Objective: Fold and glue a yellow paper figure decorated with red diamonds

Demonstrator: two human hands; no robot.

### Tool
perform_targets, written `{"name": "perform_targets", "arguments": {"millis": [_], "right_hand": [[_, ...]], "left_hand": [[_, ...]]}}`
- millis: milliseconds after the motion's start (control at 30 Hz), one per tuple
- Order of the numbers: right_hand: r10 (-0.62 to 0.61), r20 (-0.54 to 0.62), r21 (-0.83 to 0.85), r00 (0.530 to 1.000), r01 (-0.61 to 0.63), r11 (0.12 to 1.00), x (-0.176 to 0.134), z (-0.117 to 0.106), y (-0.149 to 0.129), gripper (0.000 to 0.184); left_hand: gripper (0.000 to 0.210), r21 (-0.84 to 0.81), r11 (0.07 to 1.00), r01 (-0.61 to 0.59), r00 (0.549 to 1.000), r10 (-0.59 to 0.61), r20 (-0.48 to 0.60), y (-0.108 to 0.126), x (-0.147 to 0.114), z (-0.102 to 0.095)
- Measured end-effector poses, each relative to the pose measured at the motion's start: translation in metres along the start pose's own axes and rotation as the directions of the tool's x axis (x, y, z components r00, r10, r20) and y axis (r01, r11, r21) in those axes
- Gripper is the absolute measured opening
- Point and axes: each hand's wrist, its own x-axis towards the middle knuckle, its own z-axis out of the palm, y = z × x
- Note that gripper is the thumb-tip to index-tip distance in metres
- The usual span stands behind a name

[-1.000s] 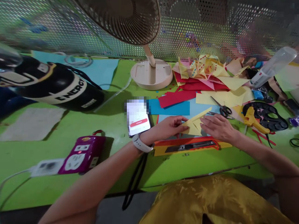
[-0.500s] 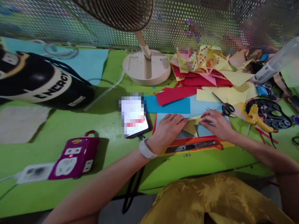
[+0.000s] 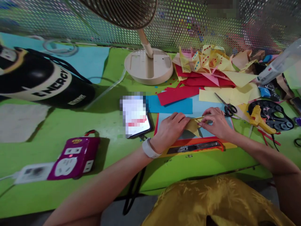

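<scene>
Between my hands is a folded piece of yellow paper [image 3: 193, 128], its lower point hanging over the light blue sheet [image 3: 166, 117]. My left hand [image 3: 172, 127] grips its left side, the fingers closed and partly hiding it. On the right, my right hand [image 3: 215, 121] pinches the paper's edge between thumb and fingertips. Just below them an orange-trimmed cutter knife [image 3: 195, 147] lies along the front of the stacked sheets. Black-handled scissors [image 3: 229, 110] lie just beyond my right hand.
A lit phone [image 3: 135, 116] lies left of the sheets, beside a purple power socket box [image 3: 75, 157] and a large black bottle [image 3: 47, 81]. Behind stand a fan base [image 3: 149, 67] and piled paper scraps [image 3: 207, 67]. A yellow glue gun [image 3: 260, 121] rests at right on a black palette.
My right fingers have shifted slightly left and inward on the yellow paper, and its upper edge now looks narrower, folded over. My left hand stays nearly in place.
</scene>
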Motion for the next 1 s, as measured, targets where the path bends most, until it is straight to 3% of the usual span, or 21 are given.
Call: {"name": "perform_targets", "arguments": {"millis": [200, 400, 667, 1000], "right_hand": [[-0.051, -0.049, -0.103, 0.998, 0.045, 0.994, -0.003, 0.004, -0.001, 0.020], [-0.030, -0.064, -0.092, 0.997, 0.024, 0.995, -0.003, 0.008, -0.001, 0.016], [-0.122, -0.093, -0.098, 0.988, 0.113, 0.989, -0.003, 0.014, -0.001, 0.018], [-0.092, -0.041, -0.130, 0.995, 0.086, 0.988, 0.005, 0.013, -0.005, 0.016]], "left_hand": [[0.020, -0.009, 1.000, 0.003, 1.000, -0.003, 0.001, 0.000, 0.001, 0.001], [0.016, 0.003, 1.000, 0.010, 1.000, -0.010, -0.004, 0.000, 0.001, 0.001], [0.016, 0.003, 1.000, -0.005, 1.000, 0.006, -0.023, 0.000, 0.000, 0.002], [0.019, -0.019, 0.995, -0.099, 0.995, 0.099, -0.033, 0.004, -0.003, -0.004]]}}
